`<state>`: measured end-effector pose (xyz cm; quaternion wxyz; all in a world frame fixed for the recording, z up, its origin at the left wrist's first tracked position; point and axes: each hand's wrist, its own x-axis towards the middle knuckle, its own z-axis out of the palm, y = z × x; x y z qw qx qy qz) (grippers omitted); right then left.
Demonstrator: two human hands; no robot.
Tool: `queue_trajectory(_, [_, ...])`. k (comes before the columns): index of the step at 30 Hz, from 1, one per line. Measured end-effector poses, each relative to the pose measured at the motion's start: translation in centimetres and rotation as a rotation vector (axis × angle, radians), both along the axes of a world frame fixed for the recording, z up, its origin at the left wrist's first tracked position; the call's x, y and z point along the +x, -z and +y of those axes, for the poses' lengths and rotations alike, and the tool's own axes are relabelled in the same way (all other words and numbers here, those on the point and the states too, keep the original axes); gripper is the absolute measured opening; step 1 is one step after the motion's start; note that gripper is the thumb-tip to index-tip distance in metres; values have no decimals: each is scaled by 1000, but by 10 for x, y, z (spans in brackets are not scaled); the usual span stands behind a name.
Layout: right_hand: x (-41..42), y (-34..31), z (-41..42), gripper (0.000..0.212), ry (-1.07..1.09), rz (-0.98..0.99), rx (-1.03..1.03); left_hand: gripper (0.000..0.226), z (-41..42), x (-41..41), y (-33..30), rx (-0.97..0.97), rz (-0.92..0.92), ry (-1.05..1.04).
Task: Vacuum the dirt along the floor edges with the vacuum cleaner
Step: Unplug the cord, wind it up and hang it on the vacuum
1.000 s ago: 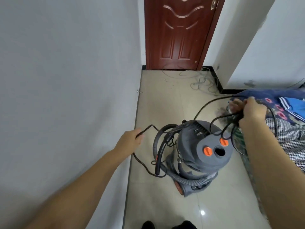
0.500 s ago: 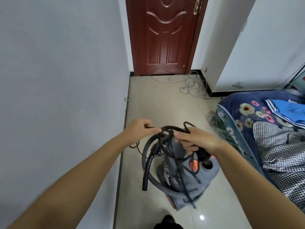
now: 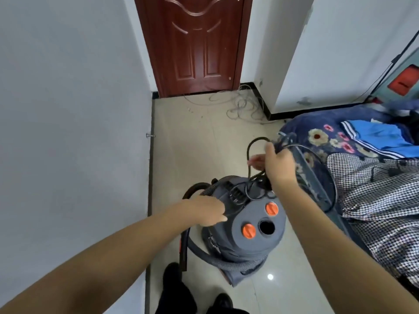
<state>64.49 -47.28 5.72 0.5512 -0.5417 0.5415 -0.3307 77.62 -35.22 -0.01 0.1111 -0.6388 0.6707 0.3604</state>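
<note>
Still at setup: right hand (image 3: 280, 165) gripped power cord (image 3: 255, 146) loops above vacuum cleaner (image 3: 244, 220); left hand (image 3: 209, 211), fingers curled, seemingly pinched cord strand beside it. No vacuuming done.

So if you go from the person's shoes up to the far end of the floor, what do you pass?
Black shoes → grey drum vacuum cleaner → right hand gripping black power cord → tangled pale wires → dark red wooden door.

left hand (image 3: 209, 211): our fingers curled, knuckles up, reaching toward 1 o'clock
right hand (image 3: 275, 164): our fingers pinching, raised at 12 o'clock
</note>
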Motion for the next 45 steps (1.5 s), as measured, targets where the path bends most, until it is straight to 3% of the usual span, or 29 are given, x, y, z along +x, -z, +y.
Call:
queue_trajectory(3, [23, 24, 23, 36, -556, 393, -270, 33, -23, -3, -15, -73, 73, 155])
queue_trajectory(5, [28, 36, 22, 32, -694, 502, -309, 30, -36, 14, -20, -220, 166, 128])
queue_trajectory(9, [25, 48, 8, 45, -692, 164, 182, 35, -45, 64, -4, -509, 273, -218])
queue_trajectory(12, [35, 57, 2, 57, -759, 8, 377, 30, -65, 86, 8, -690, 392, -194])
queue_trajectory(14, [43, 58, -8, 57, -785, -138, 494, 38, -86, 96, 9, -545, 597, -192])
queue_trajectory(16, [48, 55, -23, 46, -782, -270, 531, 54, -110, 101, 5, -241, 756, -165])
queue_trajectory(18, [52, 53, -37, 43, -790, -331, 489, 39, -132, 107, 2, -37, 799, -132])
queue_trajectory(20, [55, 57, -48, 47, -743, -358, 446, 33, -153, 114, 2, 6, 760, -148])
queue_trajectory(24, [51, 70, -58, 41, -414, -249, 359, 33, -168, 120, 22, 14, 782, -248])
queue_trajectory(28, [65, 90, -46, 23, -51, 195, 182, 13, -174, 104, 47, 75, 931, -647])
queue_trajectory(30, [75, 97, -31, 33, 4, 312, 155, 7, -178, 95, 59, 103, 936, -740])
queue_trajectory(32, [77, 104, -18, 43, 46, 153, 213, 9, -176, 85, 67, 131, 958, -760])
queue_trajectory(34, [79, 111, -7, 35, 69, -200, 268, 15, -176, 74, 71, 139, 986, -765])
queue_trajectory(36, [85, 117, -2, 31, 111, -423, 365, 23, -181, 64, 74, 109, 975, -763])
queue_trajectory(39, [92, 133, -1, 33, 114, -450, 426, 25, -186, 57, 82, 75, 876, -752])
queue_trajectory(42, [95, 159, 2, 18, 187, -438, 530, 19, -176, 57, 100, 209, 841, -749])
queue_trajectory(45, [98, 196, 15, 7, 328, -389, 658, 10, -186, 64, 124, 259, 557, -311])
